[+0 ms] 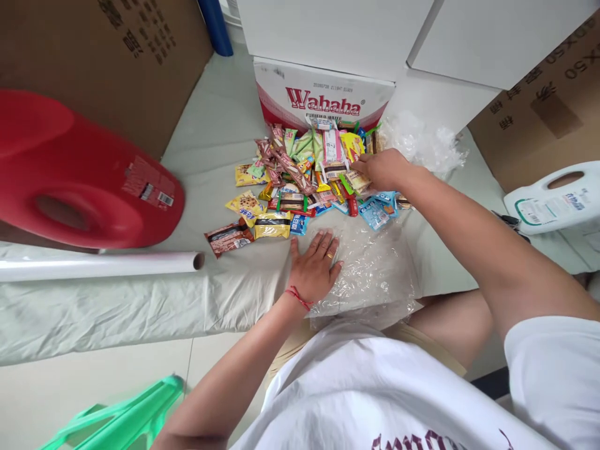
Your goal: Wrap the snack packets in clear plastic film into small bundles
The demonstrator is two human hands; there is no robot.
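Snacks (296, 172) lie heaped at upper centre of the frame. The right hand (382, 170) touches their right side, its grip impossible to tell; the left hand (314, 265) rests spread on clear plastic (375, 265).

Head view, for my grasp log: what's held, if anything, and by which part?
Left hand: nothing, resting on clear plastic. Right hand: at wrapped snacks; any hold is hidden.

Snack packs (294, 170) yellow, brown, green, blue; jug (100, 169) red.
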